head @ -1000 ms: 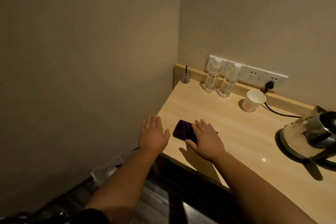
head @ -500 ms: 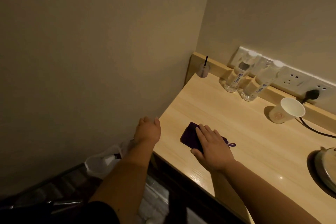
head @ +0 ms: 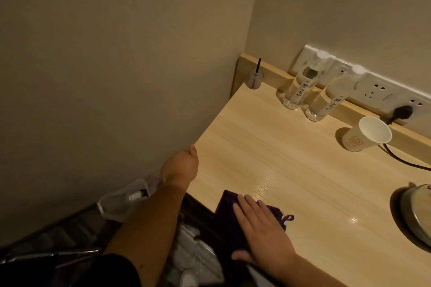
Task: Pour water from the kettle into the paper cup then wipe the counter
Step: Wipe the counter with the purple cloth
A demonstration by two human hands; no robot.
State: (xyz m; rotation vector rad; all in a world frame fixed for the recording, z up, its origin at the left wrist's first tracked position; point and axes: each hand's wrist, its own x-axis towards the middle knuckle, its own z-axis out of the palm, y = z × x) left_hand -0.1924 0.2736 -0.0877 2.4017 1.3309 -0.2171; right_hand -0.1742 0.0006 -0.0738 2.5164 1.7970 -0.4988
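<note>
A dark purple cloth (head: 229,221), folded flat with a small loop at its right corner, lies at the near edge of the pale wood-grain worktop (head: 279,158), part of it hanging over the lip. My right hand (head: 261,230) presses it down palm-first, fingers straight and together, thumb hooked under the cloth's near edge; the hand lies flat on it rather than closed around it. My left hand (head: 183,165) sits at the worktop's left corner beside the wall, wrist bent, fingers curled over the edge and out of sight, so I cannot tell how far it is open or whether it holds anything. The white paper cup (head: 363,134) stands upright near the back ledge, its side stamped with a faint square emblem I cannot read; whether it holds water I cannot tell. The kettle (head: 417,212) shows only as a metal curve at the right edge, its black cord (head: 401,161) running past the cup to a plug (head: 402,112) in the white socket strip (head: 373,93). Two clear water bottles (head: 303,86) with white caps stand against that ledge, their labels carrying blue characters too small to make out. A small clear holder (head: 255,79) with a black stick occupies the far left corner.
</note>
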